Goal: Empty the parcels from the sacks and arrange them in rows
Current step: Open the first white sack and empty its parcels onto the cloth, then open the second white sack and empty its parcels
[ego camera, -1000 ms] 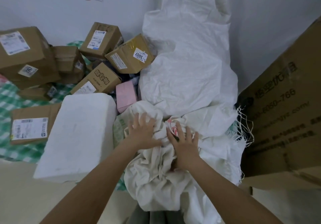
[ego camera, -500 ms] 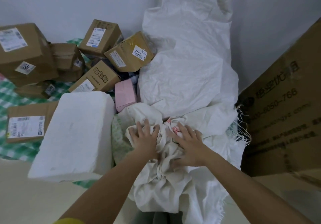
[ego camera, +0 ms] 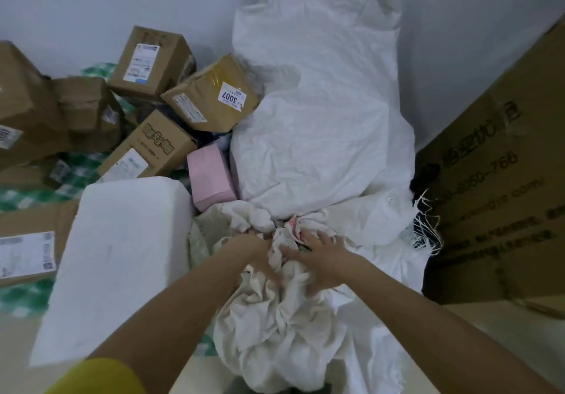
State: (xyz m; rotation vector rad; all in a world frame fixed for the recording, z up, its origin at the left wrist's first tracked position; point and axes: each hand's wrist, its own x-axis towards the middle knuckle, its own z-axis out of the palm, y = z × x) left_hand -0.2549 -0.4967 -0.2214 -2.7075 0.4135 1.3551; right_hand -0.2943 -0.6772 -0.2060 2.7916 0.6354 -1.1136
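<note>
Left hand [ego camera: 260, 256] and right hand [ego camera: 321, 259], close together, both grip the bunched mouth of the cream sack [ego camera: 275, 332]; pink parcel [ego camera: 211, 176] lies just beyond.

The bunched mouth of a cream cloth sack [ego camera: 275, 317] is gripped by the left hand [ego camera: 260, 253] and the right hand [ego camera: 321, 259], fingers dug into its folds. A white woven sack [ego camera: 312, 136] is slumped behind it. A white foam block [ego camera: 122, 259], a pink box [ego camera: 211, 176] and brown parcels [ego camera: 149, 60] are seen to the left.
</note>
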